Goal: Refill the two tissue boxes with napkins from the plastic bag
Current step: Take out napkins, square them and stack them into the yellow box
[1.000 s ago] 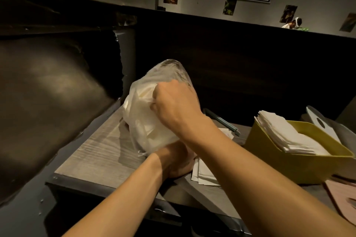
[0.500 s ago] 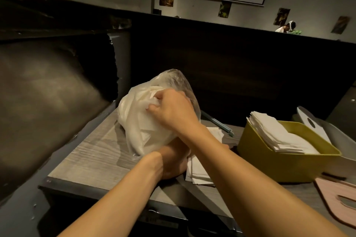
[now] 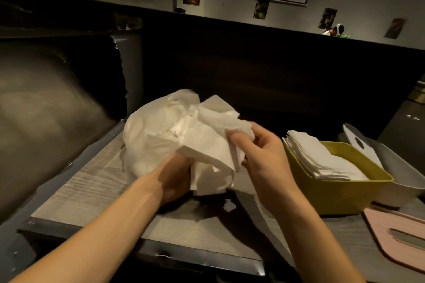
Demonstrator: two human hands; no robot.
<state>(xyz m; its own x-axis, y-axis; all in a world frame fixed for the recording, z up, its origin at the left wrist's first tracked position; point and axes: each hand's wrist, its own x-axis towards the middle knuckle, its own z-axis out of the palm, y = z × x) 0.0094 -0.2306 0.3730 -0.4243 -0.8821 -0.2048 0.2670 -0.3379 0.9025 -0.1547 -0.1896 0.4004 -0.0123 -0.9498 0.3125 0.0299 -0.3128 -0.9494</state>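
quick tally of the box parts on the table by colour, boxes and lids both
yellow: 1, the yellow box, open, with a napkin stack in it
white: 2, the white box behind it and the white lid leaning in it
pink: 1, the pink lid lying flat at the right
total: 4

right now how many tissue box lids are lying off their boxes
2: a white plastic lid with an oval slot leaning in the white box behind the yellow plastic box, and a pink slotted lid flat at the table's right edge.
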